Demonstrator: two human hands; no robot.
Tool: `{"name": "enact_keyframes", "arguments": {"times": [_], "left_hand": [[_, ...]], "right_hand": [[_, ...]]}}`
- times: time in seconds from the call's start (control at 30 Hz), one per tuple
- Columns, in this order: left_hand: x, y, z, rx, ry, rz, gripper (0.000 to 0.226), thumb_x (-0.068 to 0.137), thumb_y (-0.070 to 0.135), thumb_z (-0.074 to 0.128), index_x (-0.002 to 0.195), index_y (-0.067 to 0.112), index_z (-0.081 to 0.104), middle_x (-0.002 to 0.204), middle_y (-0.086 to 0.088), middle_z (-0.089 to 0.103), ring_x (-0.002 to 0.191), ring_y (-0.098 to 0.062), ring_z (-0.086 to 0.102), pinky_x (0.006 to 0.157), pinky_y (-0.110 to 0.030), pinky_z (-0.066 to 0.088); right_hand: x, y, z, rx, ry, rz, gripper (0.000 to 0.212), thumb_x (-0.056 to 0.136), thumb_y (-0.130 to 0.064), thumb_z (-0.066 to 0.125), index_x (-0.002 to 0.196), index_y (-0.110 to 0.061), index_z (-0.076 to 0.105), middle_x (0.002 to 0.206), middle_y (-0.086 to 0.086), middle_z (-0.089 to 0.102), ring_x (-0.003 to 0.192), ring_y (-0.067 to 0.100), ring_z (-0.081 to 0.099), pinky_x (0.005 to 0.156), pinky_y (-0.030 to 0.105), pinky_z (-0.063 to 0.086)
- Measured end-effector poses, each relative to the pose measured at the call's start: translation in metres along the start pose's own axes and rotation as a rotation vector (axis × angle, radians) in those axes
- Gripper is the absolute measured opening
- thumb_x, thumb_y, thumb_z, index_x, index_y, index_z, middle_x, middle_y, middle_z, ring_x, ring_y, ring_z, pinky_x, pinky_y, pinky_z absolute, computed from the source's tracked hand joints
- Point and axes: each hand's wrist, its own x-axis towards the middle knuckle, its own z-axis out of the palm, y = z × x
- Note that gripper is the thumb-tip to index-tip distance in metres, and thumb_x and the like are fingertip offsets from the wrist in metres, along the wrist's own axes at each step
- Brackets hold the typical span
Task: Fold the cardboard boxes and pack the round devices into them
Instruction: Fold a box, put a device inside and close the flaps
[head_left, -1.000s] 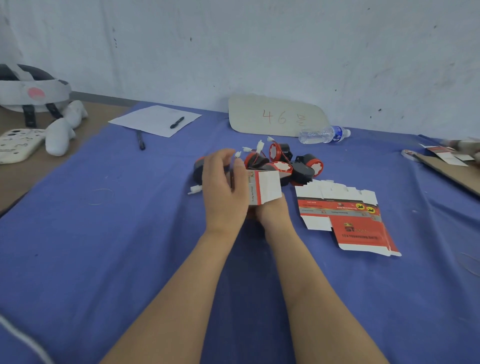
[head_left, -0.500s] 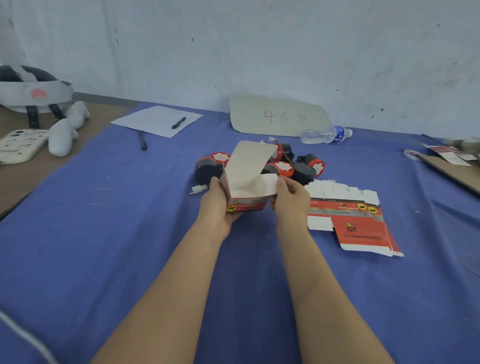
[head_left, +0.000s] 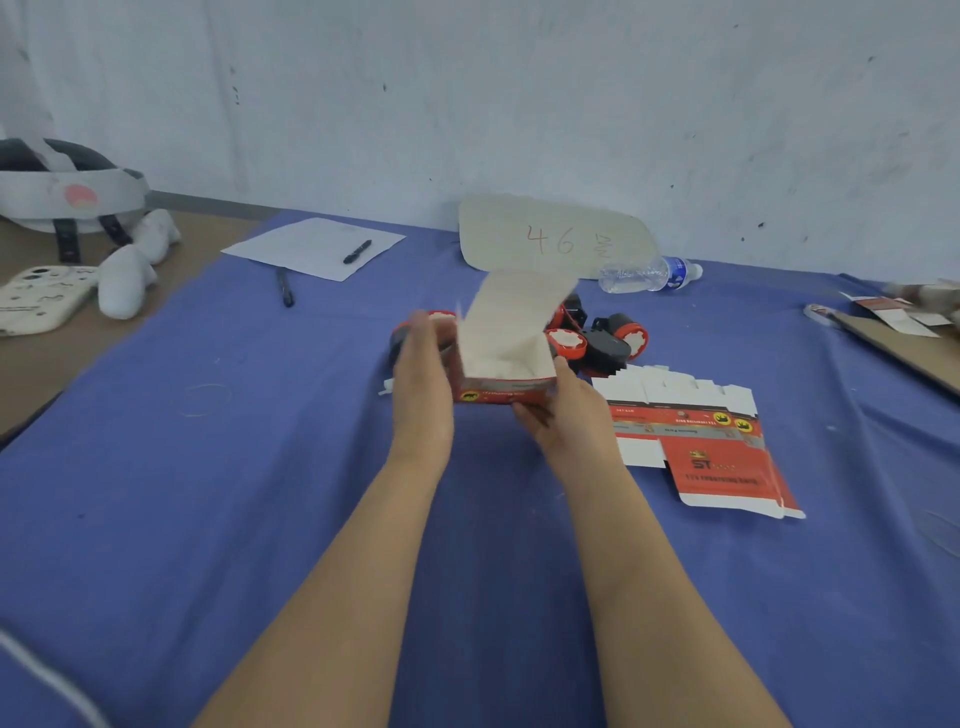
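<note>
Right hand (head_left: 566, 410) had the erected cardboard box (head_left: 501, 387) from below at its near right corner, fingers curled under the base and thumb up its side, while my left hand (head_left: 423, 374) lay with fairly straight fingers flat along the left wall. It was blurred, so I could not tell whether it pressed or merely touched. The box sat just above the counter (head_left: 260, 467), mid-field, with its lid flap (head_left: 519, 306) standing up and away from me and the white inside showing nothing in it. I judged the folding of this one box to be essentially done and the packing not started. The round devices (head_left: 618, 343), black with red-rimmed caps, lay heaped just behind the box, none of them inside any carton. To the right, a few flat cartons (head_left: 711, 436) lay unfolded on the cloth, so most of the job remained: load this box, tuck the lid, then fold and fill the rest. Further back, a water bottle (head_left: 649, 273) lay beside a numbered card (head_left: 556, 236).
</note>
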Motion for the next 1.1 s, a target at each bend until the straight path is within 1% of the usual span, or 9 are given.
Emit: {"name": "enact_keyframes", "arguments": {"times": [0.07, 0.17, 0.33, 0.43, 0.57, 0.67, 0.83, 0.97, 1.1], "left_hand": [[-0.006, -0.002, 0.005, 0.162, -0.204, 0.099, 0.038, 0.078, 0.05, 0.052, 0.093, 0.016, 0.061, 0.107, -0.007, 0.065, 0.108, -0.022, 0.06, 0.089, -0.039, 0.049], [-0.01, -0.023, 0.004, 0.414, -0.424, 0.262, 0.063, 0.081, 0.034, 0.074, 0.135, 0.024, 0.043, 0.131, 0.013, 0.051, 0.12, 0.002, 0.048, 0.097, -0.012, 0.041], [0.004, -0.017, -0.002, 0.222, 0.025, 0.176, 0.036, 0.076, 0.041, 0.077, 0.093, 0.02, 0.053, 0.085, 0.014, 0.057, 0.072, 0.007, 0.053, 0.064, -0.012, 0.04], [0.014, -0.013, -0.01, -0.027, 0.274, 0.096, 0.041, 0.079, 0.048, 0.073, 0.089, 0.017, 0.048, 0.089, 0.006, 0.057, 0.08, -0.01, 0.056, 0.075, -0.021, 0.046], [0.013, -0.018, -0.007, -0.073, 0.312, -0.007, 0.036, 0.082, 0.046, 0.07, 0.089, 0.029, 0.039, 0.105, 0.003, 0.059, 0.101, -0.018, 0.064, 0.094, -0.041, 0.051], [0.012, -0.02, -0.006, -0.07, 0.307, -0.038, 0.036, 0.084, 0.048, 0.066, 0.09, 0.028, 0.037, 0.112, -0.004, 0.06, 0.104, -0.024, 0.064, 0.096, -0.045, 0.05], [0.015, -0.02, -0.007, -0.111, 0.353, -0.049, 0.04, 0.086, 0.049, 0.063, 0.102, 0.022, 0.039, 0.116, -0.003, 0.058, 0.107, -0.024, 0.063, 0.097, -0.044, 0.049], [0.016, -0.02, -0.01, -0.145, 0.357, -0.063, 0.042, 0.086, 0.05, 0.063, 0.105, 0.023, 0.038, 0.114, 0.001, 0.058, 0.107, -0.021, 0.062, 0.096, -0.04, 0.05], [0.013, -0.021, -0.007, 0.014, 0.205, 0.009, 0.042, 0.082, 0.047, 0.07, 0.102, 0.02, 0.044, 0.096, 0.011, 0.057, 0.09, -0.008, 0.058, 0.072, -0.011, 0.045]], "right_hand": [[0.001, -0.005, -0.006, 0.099, 0.052, 0.066, 0.021, 0.097, -0.03, 0.052, 0.094, -0.012, 0.061, 0.081, 0.006, 0.066, 0.07, 0.016, 0.064, 0.045, 0.02, 0.05], [0.002, -0.008, -0.012, 0.032, 0.083, 0.071, 0.029, 0.097, -0.037, 0.046, 0.094, -0.013, 0.064, 0.08, 0.006, 0.067, 0.069, 0.018, 0.064, 0.049, 0.023, 0.05], [0.009, -0.004, -0.008, -0.321, 0.315, -0.468, 0.027, 0.102, -0.032, 0.034, 0.101, -0.019, 0.057, 0.101, 0.004, 0.064, 0.087, 0.026, 0.063, 0.081, 0.045, 0.054], [0.021, -0.005, -0.004, -0.54, 0.236, -0.506, 0.038, 0.099, -0.017, 0.04, 0.137, -0.014, 0.044, 0.132, 0.006, 0.053, 0.118, 0.025, 0.053, 0.102, 0.032, 0.041], [0.032, -0.001, 0.01, -0.559, -0.027, -0.313, 0.056, 0.094, -0.011, 0.051, 0.146, -0.015, 0.029, 0.135, 0.009, 0.047, 0.1, 0.026, 0.06, 0.09, 0.038, 0.051], [0.035, 0.003, 0.017, -0.898, 0.04, -0.398, 0.058, 0.089, -0.02, 0.061, 0.141, -0.01, 0.036, 0.142, 0.013, 0.036, 0.115, 0.029, 0.05, 0.084, 0.03, 0.041], [0.024, 0.008, 0.022, -1.082, 0.048, -0.421, 0.048, 0.085, -0.032, 0.066, 0.125, -0.013, 0.049, 0.128, 0.009, 0.043, 0.102, 0.025, 0.051, 0.085, 0.033, 0.047], [0.012, -0.01, 0.013, -0.547, 0.136, -0.532, 0.022, 0.083, -0.022, 0.066, 0.099, -0.019, 0.051, 0.09, -0.007, 0.058, 0.077, 0.001, 0.054, 0.061, 0.002, 0.04], [0.002, -0.047, -0.009, 0.057, 0.464, -0.63, 0.029, 0.084, -0.034, 0.069, 0.1, -0.019, 0.051, 0.089, -0.013, 0.056, 0.076, -0.004, 0.056, 0.067, 0.009, 0.046]]}}
